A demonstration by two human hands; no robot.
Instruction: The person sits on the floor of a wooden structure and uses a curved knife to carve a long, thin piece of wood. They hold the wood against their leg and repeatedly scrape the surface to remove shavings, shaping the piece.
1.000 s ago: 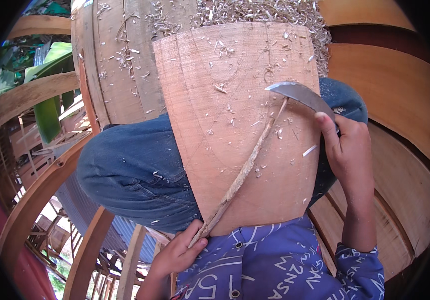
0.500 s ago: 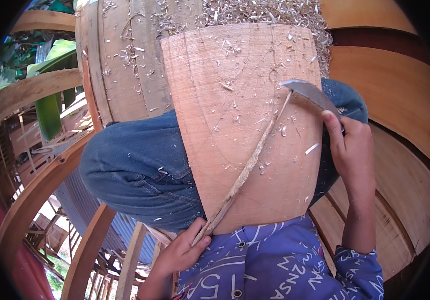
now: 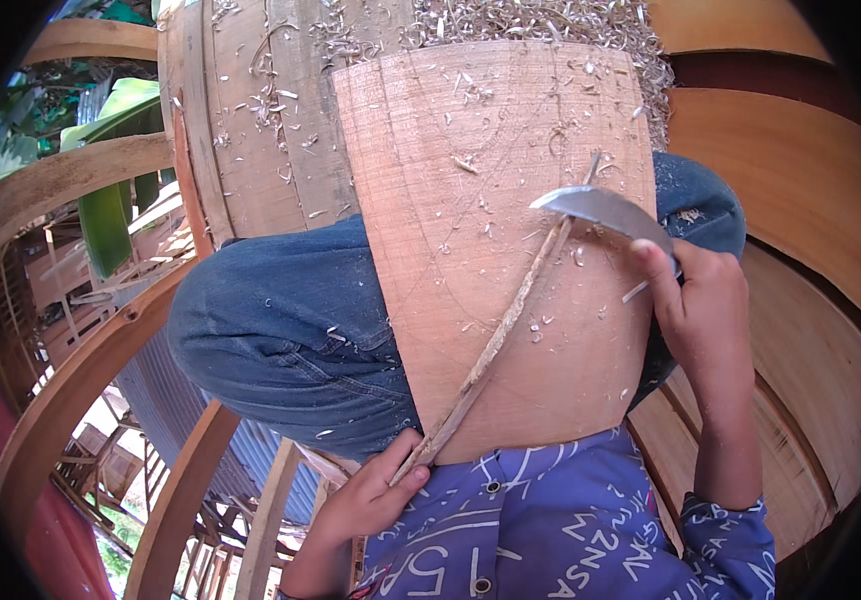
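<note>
A thin, rough brown stick [image 3: 495,348] slants across a broad flat wooden board [image 3: 420,190] that rests over my crossed legs. Its near end is gripped by my left hand [image 3: 375,492], closed at the board's lower left corner. My right hand [image 3: 705,305] is wrapped round a curved-bladed knife [image 3: 610,210], thumb extended toward the blade; the handle is mostly hidden in the fist. The blade crosses the stick near its far end, and the tip sticks out beyond it. Pale shavings lie scattered on the board.
Curled wood shavings [image 3: 540,20] heap beyond the board on a plank floor [image 3: 250,170]. Curved wooden slats [image 3: 770,150] rise on the right. To the left are wooden rails [image 3: 90,370], with green leaves [image 3: 105,225] and corrugated sheeting outside.
The knife blade has come nearer to me along the stick and slightly left, and the stick's far tip now shows beyond it. My left hand keeps its grip.
</note>
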